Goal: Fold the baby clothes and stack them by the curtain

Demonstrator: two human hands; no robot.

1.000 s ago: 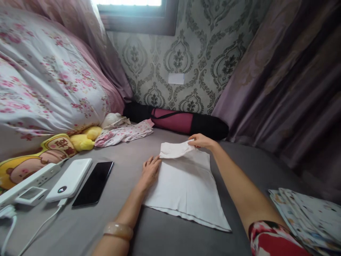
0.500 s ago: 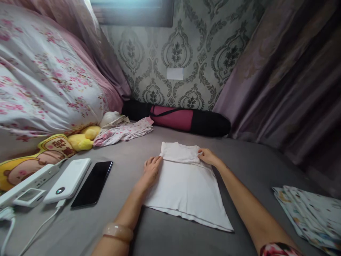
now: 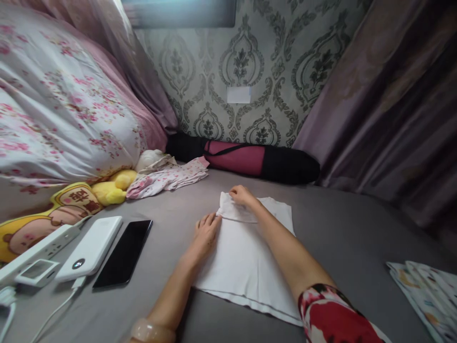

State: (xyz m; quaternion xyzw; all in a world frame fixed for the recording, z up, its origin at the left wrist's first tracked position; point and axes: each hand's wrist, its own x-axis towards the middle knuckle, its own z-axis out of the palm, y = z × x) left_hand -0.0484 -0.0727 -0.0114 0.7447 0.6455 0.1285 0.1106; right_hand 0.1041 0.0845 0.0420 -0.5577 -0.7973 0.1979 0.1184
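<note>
Cloth (image 3: 241, 267), white, spread on grey sheet (image 3: 350, 233), beneath and between the fingers of both hands, with near hem well short of the fingertips. Bracelet (image 3: 152, 331) well behind the left fingers; red-patterned sleeve (image 3: 332, 314) well behind the right fingers, overlapping the near right corner of the cloth in view. Well right of the right fingers: patterned cloths (image 3: 424, 295), folded. Left of the left fingers: white cable (image 3: 57, 307), black phone (image 3: 123, 255), white power bank (image 3: 91, 247) and power strip (image 3: 43, 250).

Left hand (image 3: 207, 233): fingers at left edge of the cloth, beside the lower edge of folded band (image 3: 232, 211), lightly bent, not clenched. Right hand (image 3: 244, 196): fingers curled at far left part of the band, just beyond the left fingers; pinch or mere contact impossible to tell. Right end of the band partly hidden behind right forearm (image 3: 285, 247).

Step in hand, as judged: arranging the folded band, with left edge steadied. Next move, as judged: steady pressure from left fingers, light touch from right fingers, fold line straight, no drag on the layer beneath.

Beyond the left fingers, leftward: floral garment (image 3: 171, 180) and yellow plush (image 3: 112, 189). Beyond the right fingers: black-and-crimson roll bag (image 3: 239, 159), then patterned wall (image 3: 243, 62).
</note>
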